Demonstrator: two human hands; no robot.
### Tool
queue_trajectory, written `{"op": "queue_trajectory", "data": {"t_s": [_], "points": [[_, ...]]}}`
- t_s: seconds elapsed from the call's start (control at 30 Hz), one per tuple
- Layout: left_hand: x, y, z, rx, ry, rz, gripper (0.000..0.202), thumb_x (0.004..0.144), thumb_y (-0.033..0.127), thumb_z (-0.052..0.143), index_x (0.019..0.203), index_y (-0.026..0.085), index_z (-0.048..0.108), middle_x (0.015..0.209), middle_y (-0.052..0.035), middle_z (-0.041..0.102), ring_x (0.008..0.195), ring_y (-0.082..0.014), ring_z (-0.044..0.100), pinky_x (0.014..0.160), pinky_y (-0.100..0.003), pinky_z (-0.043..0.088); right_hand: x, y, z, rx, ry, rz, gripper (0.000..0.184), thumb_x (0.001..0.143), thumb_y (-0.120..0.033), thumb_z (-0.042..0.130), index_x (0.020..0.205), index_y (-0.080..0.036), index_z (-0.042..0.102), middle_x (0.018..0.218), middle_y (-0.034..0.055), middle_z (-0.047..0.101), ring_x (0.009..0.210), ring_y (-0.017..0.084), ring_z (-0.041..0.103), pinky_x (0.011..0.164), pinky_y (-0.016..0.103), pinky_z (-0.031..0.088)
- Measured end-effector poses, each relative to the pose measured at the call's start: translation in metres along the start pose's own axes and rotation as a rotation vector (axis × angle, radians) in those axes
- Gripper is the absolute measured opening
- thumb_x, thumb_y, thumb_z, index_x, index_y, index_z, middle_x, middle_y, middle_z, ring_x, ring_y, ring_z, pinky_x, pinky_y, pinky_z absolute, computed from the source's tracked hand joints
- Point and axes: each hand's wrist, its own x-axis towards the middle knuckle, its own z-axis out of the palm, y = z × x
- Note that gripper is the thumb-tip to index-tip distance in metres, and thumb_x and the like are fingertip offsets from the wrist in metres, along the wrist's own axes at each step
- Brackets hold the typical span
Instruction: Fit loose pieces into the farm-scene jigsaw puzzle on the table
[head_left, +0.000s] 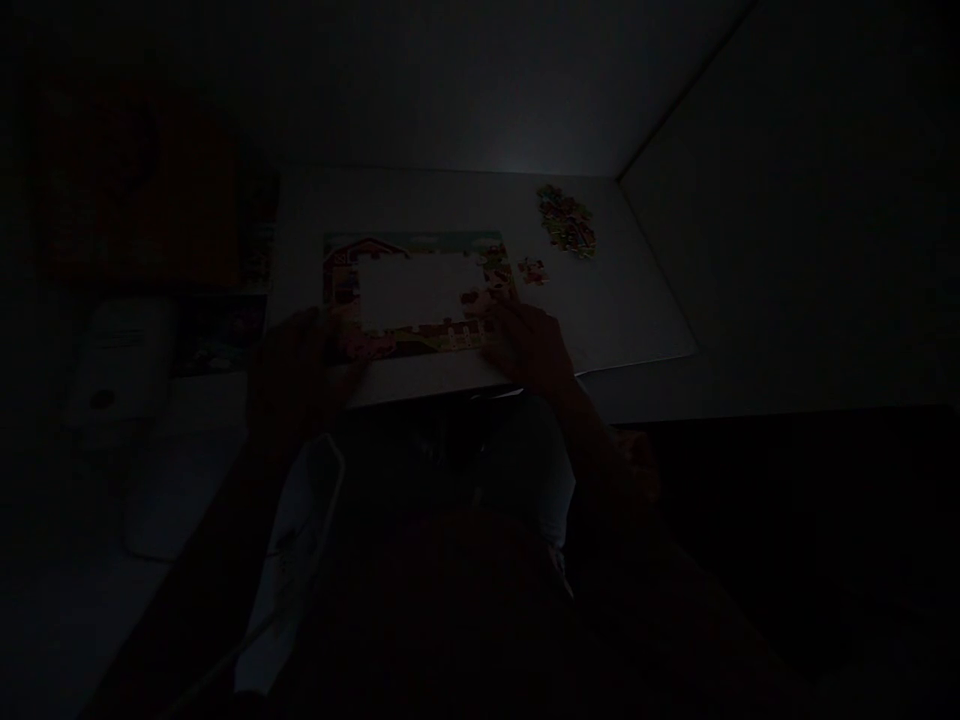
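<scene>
Head view, very dark: puzzle [417, 292] on white surface [615, 310] has border done, middle still bare, loose pieces [566, 220] piled far right; left hand [296, 365] and right hand [529, 345] rest on its near corners, grip unclear.

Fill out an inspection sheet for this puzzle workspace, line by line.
Surface: white board, dimly lit.
Job's things: jigsaw puzzle, border assembled, middle bare; loose pieces pile far right; small cluster beside the puzzle.
Clutter: white object on the left, too dark to identify.
Hands: left hand at the puzzle's near-left corner; right hand at its near-right corner; grips unclear.
Cables: nothing seen.
Surroundings: very dark; orange shape at far left.
</scene>
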Motion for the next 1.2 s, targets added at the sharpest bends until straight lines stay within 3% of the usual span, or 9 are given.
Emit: {"op": "queue_trajectory", "data": {"t_s": [0.13, 0.33, 0.47, 0.7, 0.93, 1.1, 1.2], "points": [[0.0004, -0.0013, -0.0004, -0.023, -0.006, -0.004, 0.08, 0.111, 0.07, 0.063, 0.173, 0.019, 0.064, 0.182, -0.0231, 0.057, 0.168, -0.0503, 0.053, 0.141, -0.07, 0.041, -0.0004, -0.0022, -0.001, -0.033, -0.046, -0.026, 0.065, 0.118, -0.068, 0.066, 0.177, -0.04, 0.062, 0.185, 0.0034, 0.062, 0.169, 0.04, 0.056, 0.136, 0.062, 0.048], [0.0006, -0.0033, 0.0005, -0.032, -0.026, -0.004, 0.08, 0.11, 0.069, 0.064, 0.174, 0.019, 0.063, 0.182, -0.0236, 0.057, 0.168, -0.0505, 0.053, 0.139, -0.069, 0.042, -0.0012, -0.0023, -0.0009, -0.033, -0.073, -0.027, 0.068, 0.117, -0.072, 0.067, 0.178, -0.044, 0.061, 0.185, 0.0013, 0.062, 0.17, 0.04, 0.053, 0.137, 0.063, 0.046], [-0.0004, 0.0, -0.0012, -0.03, -0.006, -0.015, 0.076, 0.111, 0.07, 0.063, 0.172, 0.024, 0.064, 0.181, -0.0194, 0.058, 0.168, -0.0472, 0.053, 0.14, -0.066, 0.041, -0.0034, -0.0021, 0.0017, -0.038, -0.051, -0.027, 0.067, 0.117, -0.074, 0.065, 0.176, -0.043, 0.064, 0.182, 0.0018, 0.065, 0.165, 0.042, 0.057, 0.135, 0.065, 0.046], [0.0011, -0.0035, 0.0021, -0.003, -0.009, 0.005, 0.082, 0.112, 0.074, 0.061, 0.172, 0.018, 0.065, 0.18, -0.022, 0.059, 0.166, -0.0484, 0.056, 0.138, -0.065, 0.045, -0.002, -0.0041, 0.0043, -0.056, -0.038, -0.039, 0.071, 0.115, -0.083, 0.062, 0.173, -0.043, 0.066, 0.179, 0.0038, 0.067, 0.162, 0.042, 0.058, 0.134, 0.064, 0.047], [0.0002, -0.0016, 0.0012, 0.004, 0.012, 0.02, 0.083, 0.113, 0.071, 0.058, 0.17, 0.011, 0.066, 0.177, -0.0267, 0.061, 0.165, -0.051, 0.057, 0.14, -0.066, 0.043, 0.0005, -0.0061, 0.0026, -0.058, -0.061, -0.059, 0.071, 0.116, -0.082, 0.06, 0.173, -0.039, 0.062, 0.189, 0.0062, 0.056, 0.175, 0.04, 0.048, 0.143, 0.064, 0.04], [0.0001, 0.0, 0.001, -0.034, 0.011, -0.026, 0.079, 0.111, 0.071, 0.063, 0.173, 0.022, 0.065, 0.18, -0.0219, 0.059, 0.169, -0.049, 0.053, 0.142, -0.067, 0.04, 0.0004, -0.0083, 0.0026, -0.052, -0.027, -0.03, 0.084, 0.114, -0.085, 0.062, 0.182, -0.037, 0.052, 0.195, 0.0086, 0.047, 0.177, 0.042, 0.046, 0.143, 0.067, 0.04], [0.0005, 0.0004, 0.0003, -0.053, -0.001, -0.025, 0.079, 0.109, 0.066, 0.068, 0.172, 0.019, 0.065, 0.181, -0.0253, 0.057, 0.168, -0.0529, 0.053, 0.141, -0.073, 0.04, 0.0017, -0.0082, 0.0022, -0.07, -0.075, -0.045, 0.083, 0.114, -0.083, 0.062, 0.185, -0.041, 0.05, 0.194, 0.0061, 0.05, 0.177, 0.041, 0.046, 0.144, 0.066, 0.039]]}}
